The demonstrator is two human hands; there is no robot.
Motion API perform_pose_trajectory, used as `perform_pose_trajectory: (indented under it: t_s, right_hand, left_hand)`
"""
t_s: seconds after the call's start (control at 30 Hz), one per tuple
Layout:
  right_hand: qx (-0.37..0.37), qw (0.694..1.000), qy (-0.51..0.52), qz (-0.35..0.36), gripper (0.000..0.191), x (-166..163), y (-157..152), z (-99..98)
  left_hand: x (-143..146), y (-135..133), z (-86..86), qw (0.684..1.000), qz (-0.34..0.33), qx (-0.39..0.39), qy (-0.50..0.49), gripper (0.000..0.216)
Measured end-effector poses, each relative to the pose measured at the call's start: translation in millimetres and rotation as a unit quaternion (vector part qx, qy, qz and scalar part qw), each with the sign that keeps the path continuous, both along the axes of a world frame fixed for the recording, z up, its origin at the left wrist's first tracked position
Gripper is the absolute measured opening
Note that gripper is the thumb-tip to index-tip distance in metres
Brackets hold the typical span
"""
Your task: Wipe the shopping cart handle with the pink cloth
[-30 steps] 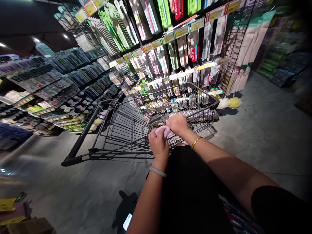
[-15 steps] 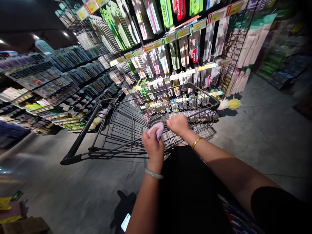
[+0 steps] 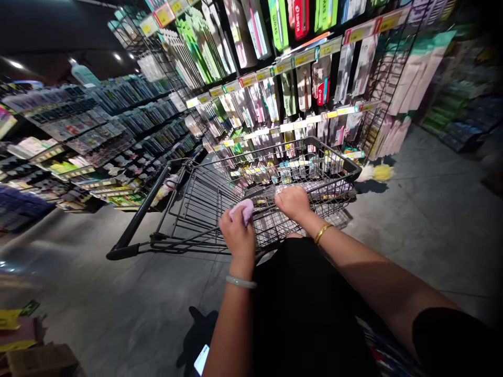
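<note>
Head view: the left hand grips a soft lilac item that pokes up past its fingertips; the right hand, just beside it, is closed over the near rail of a black shopping cart, with hanging packets beyond both hands

Lilac item, black cart, gold bangle, pale grey bangle, grey floor

- left hand bare, a smooth, rounded, whitish bangle circling the arm just behind it
- right hand bare too, a shiny gold-coloured bangle worn behind it
- right sleeve plain black and short, its rounded edge stopping near the elbow
- black clothing over the body, finer detail lost in the dark
</note>
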State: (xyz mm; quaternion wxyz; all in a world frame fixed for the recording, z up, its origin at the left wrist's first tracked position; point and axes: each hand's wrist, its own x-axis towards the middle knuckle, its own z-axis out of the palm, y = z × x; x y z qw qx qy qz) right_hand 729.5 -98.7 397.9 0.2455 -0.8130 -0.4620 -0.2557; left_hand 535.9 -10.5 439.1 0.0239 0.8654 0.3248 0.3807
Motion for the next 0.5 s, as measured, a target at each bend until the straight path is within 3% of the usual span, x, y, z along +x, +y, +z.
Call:
perform_pose_trajectory:
  t_s: [0.1, 0.33, 0.5]
  right_hand:
    - [0.004, 1.000, -0.008, 0.000, 0.048, -0.3, 0.7, -0.1]
    - [-0.003, 1.000, -0.010, -0.005, 0.045, -1.3, 0.1, 0.9]
    - [-0.012, 1.000, -0.019, -0.001, 0.045, -1.1, -1.3, 1.7]
  left_hand:
    - [-1.7, 6.2, 8.2, 0.999, 0.021, -0.018, 0.017, 0.037]
    - [21.6, -19.3, -2.4, 0.997, -0.037, 0.000, 0.072, 0.038]
    - [0.1, 12.5, 9.7, 0.998, -0.004, -0.028, 0.057, 0.033]
